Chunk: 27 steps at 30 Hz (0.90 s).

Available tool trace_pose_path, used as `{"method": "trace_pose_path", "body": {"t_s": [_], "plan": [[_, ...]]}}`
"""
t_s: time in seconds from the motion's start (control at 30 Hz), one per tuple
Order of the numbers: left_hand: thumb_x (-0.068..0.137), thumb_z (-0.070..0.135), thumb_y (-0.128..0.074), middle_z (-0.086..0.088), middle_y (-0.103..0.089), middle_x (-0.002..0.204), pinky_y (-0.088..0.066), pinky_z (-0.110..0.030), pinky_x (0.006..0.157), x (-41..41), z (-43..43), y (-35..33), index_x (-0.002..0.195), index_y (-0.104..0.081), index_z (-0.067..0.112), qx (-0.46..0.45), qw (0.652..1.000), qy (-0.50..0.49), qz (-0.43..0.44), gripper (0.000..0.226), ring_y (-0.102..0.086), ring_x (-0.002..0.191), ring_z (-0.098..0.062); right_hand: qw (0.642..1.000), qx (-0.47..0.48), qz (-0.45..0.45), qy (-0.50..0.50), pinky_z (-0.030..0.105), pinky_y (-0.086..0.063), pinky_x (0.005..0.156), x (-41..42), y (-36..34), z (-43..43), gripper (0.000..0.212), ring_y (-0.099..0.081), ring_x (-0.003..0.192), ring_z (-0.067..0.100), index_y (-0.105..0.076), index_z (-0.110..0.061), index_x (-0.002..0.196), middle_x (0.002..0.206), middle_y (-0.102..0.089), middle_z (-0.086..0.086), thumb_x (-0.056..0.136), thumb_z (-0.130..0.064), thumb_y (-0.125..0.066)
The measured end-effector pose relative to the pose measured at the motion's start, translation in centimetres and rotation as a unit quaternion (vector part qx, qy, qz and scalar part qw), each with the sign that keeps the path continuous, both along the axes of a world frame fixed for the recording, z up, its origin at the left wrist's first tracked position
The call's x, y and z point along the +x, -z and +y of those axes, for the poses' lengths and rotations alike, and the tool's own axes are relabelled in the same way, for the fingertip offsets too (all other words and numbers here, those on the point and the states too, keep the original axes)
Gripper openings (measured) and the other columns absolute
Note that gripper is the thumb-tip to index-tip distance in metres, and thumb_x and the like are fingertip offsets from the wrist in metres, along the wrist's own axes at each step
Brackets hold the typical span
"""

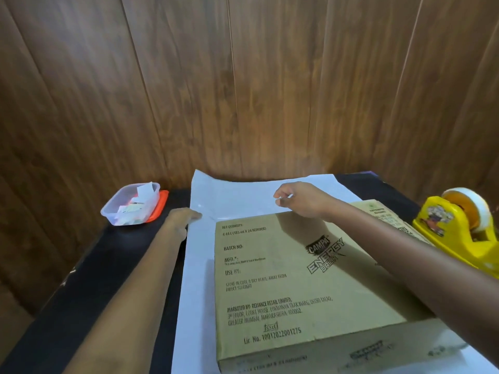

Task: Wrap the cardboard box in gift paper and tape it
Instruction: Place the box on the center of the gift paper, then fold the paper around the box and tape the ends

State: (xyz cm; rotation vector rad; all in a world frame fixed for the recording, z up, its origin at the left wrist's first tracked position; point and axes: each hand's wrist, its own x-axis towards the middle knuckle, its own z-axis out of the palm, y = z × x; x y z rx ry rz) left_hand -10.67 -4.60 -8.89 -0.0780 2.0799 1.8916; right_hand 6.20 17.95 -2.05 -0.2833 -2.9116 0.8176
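At the far left of the black table sits a clear plastic tub of paper scraps with an orange lid under it. Next comes the left hand, lying flat with its fingers stretched onto the left edge of the white gift paper; its grip is wide and holds nothing, only pressing the sheet down. The cardboard box lies flat on the paper, printed face up, the sheet showing beyond its far and left sides. Over the box's far edge the right hand pinches the paper between thumb and fingers, a narrow grip closed on the sheet. At the far right stands a yellow tape dispenser, untouched.

This looks like an early step: the paper is being positioned before the first fold. The next move likely calls for lifting the far flap over the box top, pulled taut and square, then reaching for tape.
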Motion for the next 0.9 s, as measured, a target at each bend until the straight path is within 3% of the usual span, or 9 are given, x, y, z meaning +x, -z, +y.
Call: {"method": "trace_pose_path", "body": {"t_s": [0.1,0.3,0.43,0.53,0.6,0.67,0.73,0.8,0.9], "plan": [[0.087,-0.002,-0.056,-0.022,-0.063,0.109,-0.050,-0.036,0.075,0.7,-0.2,-0.9,0.093,-0.060,0.003,0.044,0.995,0.062,0.060,0.009,-0.063,0.082,-0.027,0.999,0.039,0.018,0.027,0.028,-0.042,0.088,-0.8,-0.6,0.6,0.032,-0.053,0.113,0.023,-0.054,-0.010,0.126,0.132,-0.052,0.008,0.097,-0.022,-0.048],[0.081,-0.001,-0.059,-0.009,-0.071,0.089,-0.052,-0.037,0.073,4.2,-1.1,-2.4,0.091,-0.059,0.007,0.162,0.967,0.094,0.172,0.013,-0.065,0.081,-0.027,0.978,0.185,0.075,0.064,0.043,-0.037,0.102,-3.9,-4.0,2.5,0.059,-0.030,0.132,0.029,-0.028,-0.010,0.144,0.142,-0.032,0.011,0.092,-0.019,-0.054],[0.083,-0.003,-0.053,-0.006,-0.072,0.098,-0.058,-0.032,0.074,5.5,-2.0,-2.7,0.106,-0.059,0.008,0.233,0.949,0.117,0.179,0.026,-0.070,0.085,-0.021,0.983,0.146,0.089,0.069,0.048,-0.029,0.109,-6.0,-7.6,3.8,0.088,-0.013,0.142,0.027,-0.012,-0.017,0.150,0.156,-0.013,0.003,0.082,-0.015,-0.068],[0.089,-0.009,-0.044,-0.003,-0.072,0.101,-0.058,-0.029,0.075,5.7,-2.6,-2.8,0.109,-0.061,0.013,0.245,0.944,0.136,0.172,0.034,-0.070,0.087,-0.018,0.983,0.144,0.085,0.073,0.051,-0.020,0.112,-6.4,-9.5,4.7,0.096,-0.006,0.144,0.024,-0.009,-0.023,0.151,0.157,-0.011,0.000,0.078,-0.013,-0.072],[0.088,-0.010,-0.044,-0.002,-0.072,0.100,-0.058,-0.028,0.074,5.6,-2.9,-2.7,0.109,-0.062,0.014,0.238,0.946,0.145,0.165,0.036,-0.070,0.086,-0.016,0.986,0.133,0.070,0.075,0.050,-0.020,0.112,-6.4,-10.3,5.5,0.091,-0.011,0.142,0.025,-0.016,-0.023,0.150,0.154,-0.021,0.002,0.078,-0.012,-0.071],[0.087,-0.010,-0.045,-0.002,-0.073,0.099,-0.057,-0.028,0.075,5.5,-3.0,-2.6,0.109,-0.061,0.012,0.233,0.949,0.145,0.157,0.035,-0.070,0.084,-0.016,0.985,0.139,0.068,0.080,0.045,-0.028,0.106,-6.4,-10.9,6.3,0.073,-0.026,0.134,0.026,-0.034,-0.022,0.143,0.141,-0.042,0.002,0.079,-0.013,-0.070],[0.085,-0.007,-0.048,-0.003,-0.073,0.096,-0.057,-0.027,0.074,5.5,-3.0,-2.4,0.108,-0.061,0.009,0.228,0.952,0.136,0.151,0.030,-0.070,0.082,-0.016,0.982,0.147,0.080,0.083,0.037,-0.030,0.092,-6.3,-11.4,6.9,0.037,-0.042,0.112,0.022,-0.059,-0.019,0.116,0.103,-0.060,-0.002,0.080,-0.015,-0.069],[0.083,-0.002,-0.052,-0.002,-0.073,0.094,-0.057,-0.022,0.072,5.8,-2.9,-2.3,0.105,-0.063,0.010,0.237,0.954,0.107,0.147,0.027,-0.070,0.080,-0.014,0.986,0.111,0.102,0.068,0.031,-0.029,0.078,-5.6,-11.6,7.3,0.011,-0.046,0.087,0.018,-0.064,-0.014,0.085,0.069,-0.051,-0.006,0.078,-0.013,-0.071],[0.085,0.000,-0.058,0.000,-0.067,0.110,-0.053,-0.021,0.082,6.9,-2.9,-2.8,0.113,-0.058,0.016,0.185,0.959,0.011,0.213,0.032,-0.064,0.099,-0.012,0.985,0.056,0.157,0.035,0.024,-0.030,0.055,-3.8,-12.3,7.6,0.014,-0.042,0.066,0.015,-0.060,-0.008,0.071,0.061,-0.046,-0.002,0.075,-0.007,-0.073]]}}
